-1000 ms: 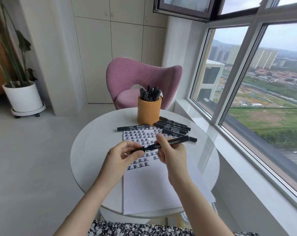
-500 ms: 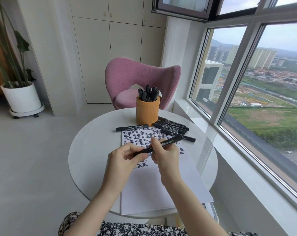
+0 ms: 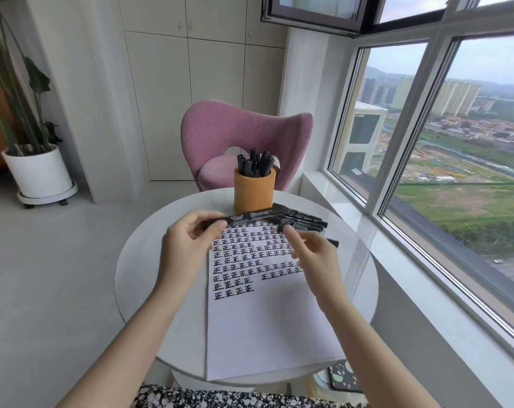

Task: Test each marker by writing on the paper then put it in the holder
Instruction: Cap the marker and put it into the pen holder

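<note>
Black marker (image 3: 251, 216): level above the far edge of the paper (image 3: 264, 319), near the orange holder (image 3: 254, 191), its left end pinched by the left hand (image 3: 188, 244). Right hand (image 3: 313, 256): fingers loose, holding nothing, over paper.

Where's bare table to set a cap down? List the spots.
Bare table left of the paper, out to the rim; a narrower strip right of it. Crowded at the far side: holder and loose markers beside it.
</note>
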A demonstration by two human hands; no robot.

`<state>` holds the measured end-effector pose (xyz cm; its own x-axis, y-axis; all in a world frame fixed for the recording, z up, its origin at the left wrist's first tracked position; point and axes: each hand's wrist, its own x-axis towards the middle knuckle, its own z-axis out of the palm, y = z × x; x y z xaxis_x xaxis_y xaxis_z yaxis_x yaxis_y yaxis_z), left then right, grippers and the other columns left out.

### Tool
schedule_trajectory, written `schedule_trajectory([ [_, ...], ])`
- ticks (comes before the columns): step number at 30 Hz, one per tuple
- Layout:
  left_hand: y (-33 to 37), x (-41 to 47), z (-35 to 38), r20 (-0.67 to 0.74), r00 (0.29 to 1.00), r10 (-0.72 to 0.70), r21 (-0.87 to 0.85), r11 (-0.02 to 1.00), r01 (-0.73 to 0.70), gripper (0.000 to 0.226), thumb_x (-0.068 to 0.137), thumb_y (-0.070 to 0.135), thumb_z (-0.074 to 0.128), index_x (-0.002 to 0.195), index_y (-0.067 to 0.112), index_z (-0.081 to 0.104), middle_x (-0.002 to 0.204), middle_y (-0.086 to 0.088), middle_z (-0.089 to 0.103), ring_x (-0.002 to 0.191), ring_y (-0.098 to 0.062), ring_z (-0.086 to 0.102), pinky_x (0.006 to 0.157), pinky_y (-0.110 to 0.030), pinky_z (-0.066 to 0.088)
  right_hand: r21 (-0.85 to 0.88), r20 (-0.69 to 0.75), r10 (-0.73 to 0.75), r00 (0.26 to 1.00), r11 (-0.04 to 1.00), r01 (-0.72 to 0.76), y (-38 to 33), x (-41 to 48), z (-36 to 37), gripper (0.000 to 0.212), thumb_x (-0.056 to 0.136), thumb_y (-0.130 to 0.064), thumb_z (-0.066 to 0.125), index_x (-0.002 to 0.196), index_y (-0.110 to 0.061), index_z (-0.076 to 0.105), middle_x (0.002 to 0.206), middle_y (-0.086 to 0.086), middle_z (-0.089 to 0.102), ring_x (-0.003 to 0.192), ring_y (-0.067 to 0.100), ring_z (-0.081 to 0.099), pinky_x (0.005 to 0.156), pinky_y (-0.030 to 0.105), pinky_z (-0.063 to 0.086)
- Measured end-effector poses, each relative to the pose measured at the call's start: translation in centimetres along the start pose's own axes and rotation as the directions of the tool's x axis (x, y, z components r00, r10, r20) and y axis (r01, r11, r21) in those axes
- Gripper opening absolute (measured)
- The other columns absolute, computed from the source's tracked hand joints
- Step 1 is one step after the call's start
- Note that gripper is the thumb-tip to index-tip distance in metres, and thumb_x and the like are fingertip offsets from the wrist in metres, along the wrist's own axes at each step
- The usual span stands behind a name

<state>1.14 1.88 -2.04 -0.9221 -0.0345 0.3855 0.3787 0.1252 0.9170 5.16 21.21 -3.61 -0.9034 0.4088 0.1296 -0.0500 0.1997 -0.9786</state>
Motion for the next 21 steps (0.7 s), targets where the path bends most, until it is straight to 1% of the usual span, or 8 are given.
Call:
schedule_trajectory([
  [2, 0.7, 2.0, -0.2, -0.038, 0.999, 0.039, 0.031, 0.999, -0.038, 0.018, 0.083, 0.007, 0.067, 0.084, 0.026, 0.067, 0.077, 0.005, 0.068, 0.058, -0.002, 0.06, 0.06, -0.012, 0.048, -0.209, -0.116, -0.16, 0.98, 0.969, 0.134, 1.1, 1.1, -1.2, 0.017, 0.086, -0.033, 0.068, 0.09, -0.017, 0.068, 0.08, -0.005, 0.064, 0.069, 0.003, 0.054, 0.065, 0.021, 0.04],
  [4, 1.4, 4.0, -0.1, -0.059, 0.994, 0.089, 0.085, 0.993, -0.083, 0.016, 0.083, 0.008, 0.067, 0.086, 0.023, 0.067, 0.077, 0.005, 0.068, 0.059, -0.004, 0.063, 0.067, -0.015, 0.05, -0.369, -0.164, -0.269, 0.949, 0.909, 0.194, 2.3, 2.3, -2.3, 0.006, 0.087, -0.02, 0.067, 0.09, -0.015, 0.069, 0.087, -0.003, 0.061, 0.084, 0.012, 0.053, 0.073, 0.026, 0.038],
  [6, 2.2, 6.1, 0.5, -0.077, 0.988, 0.134, 0.123, 0.985, -0.124, 0.015, 0.082, 0.006, 0.067, 0.089, 0.019, 0.067, 0.077, 0.003, 0.068, 0.062, -0.004, 0.064, 0.07, -0.017, 0.052, -0.506, -0.198, -0.325, 0.925, 0.842, 0.187, 3.3, 3.4, -3.3, 0.008, 0.086, -0.013, 0.066, 0.093, -0.013, 0.07, 0.095, 0.002, 0.06, 0.097, 0.021, 0.048, 0.08, 0.025, 0.034],
  [8, 2.9, 8.2, 1.2, -0.095, 0.979, 0.179, 0.181, 0.97, -0.16, 0.014, 0.082, 0.006, 0.066, 0.091, 0.018, 0.067, 0.078, 0.0, 0.067, 0.063, -0.004, 0.065, 0.07, -0.019, 0.054, -0.605, -0.224, -0.359, 0.906, 0.78, 0.159, 4.3, 4.2, -4.1, 0.012, 0.085, -0.013, 0.067, 0.097, -0.011, 0.07, 0.104, 0.007, 0.06, 0.106, 0.028, 0.043, 0.085, 0.024, 0.028],
  [10, 3.4, 10.3, 2.0, -0.098, 0.967, 0.236, 0.29, 0.936, -0.199, 0.013, 0.082, 0.008, 0.066, 0.092, 0.015, 0.069, 0.081, 0.0, 0.067, 0.073, -0.015, 0.066, 0.077, -0.026, 0.052, -0.678, -0.233, -0.349, 0.908, 0.728, 0.106, 5.0, 4.8, -4.6, 0.021, 0.086, -0.015, 0.067, 0.106, -0.011, 0.067, 0.114, 0.011, 0.057, 0.112, 0.032, 0.04, 0.089, 0.028, 0.023],
  [12, 3.8, 12.0, 2.6, -0.081, 0.958, 0.276, 0.376, 0.899, -0.227, 0.014, 0.081, 0.009, 0.067, 0.094, 0.012, 0.07, 0.087, 0.0, 0.067, 0.084, -0.02, 0.064, 0.082, -0.027, 0.049, -0.717, -0.244, -0.321, 0.915, 0.695, 0.053, 5.5, 5.2, -4.8, 0.03, 0.087, -0.018, 0.067, 0.115, -0.01, 0.063, 0.121, 0.013, 0.053, 0.117, 0.034, 0.038, 0.09, 0.033, 0.022],
  [14, 3.9, 13.4, 3.2, -0.056, 0.951, 0.304, 0.422, 0.871, -0.253, 0.015, 0.081, 0.008, 0.066, 0.095, 0.012, 0.069, 0.094, -0.003, 0.069, 0.09, -0.02, 0.062, 0.082, -0.024, 0.046, -0.722, -0.241, -0.308, 0.92, 0.691, 0.043, 6.0, 5.4, -4.9, 0.032, 0.087, -0.018, 0.067, 0.118, -0.009, 0.061, 0.122, 0.014, 0.052, 0.118, 0.035, 0.039, 0.091, 0.034, 0.023],
  [21, 3.6, 15.1, 4.5, -0.024, 0.945, 0.327, 0.505, 0.82, -0.271, 0.021, 0.08, 0.007, 0.068, 0.1, 0.009, 0.059, 0.099, -0.003, 0.065, 0.082, -0.015, 0.054, 0.075, -0.022, 0.041, -0.669, -0.228, -0.267, 0.937, 0.742, 0.049, 6.6, 6.0, -5.1, 0.033, 0.089, -0.018, 0.064, 0.12, -0.008, 0.058, 0.122, 0.014, 0.055, 0.122, 0.033, 0.039, 0.097, 0.031, 0.022],
])
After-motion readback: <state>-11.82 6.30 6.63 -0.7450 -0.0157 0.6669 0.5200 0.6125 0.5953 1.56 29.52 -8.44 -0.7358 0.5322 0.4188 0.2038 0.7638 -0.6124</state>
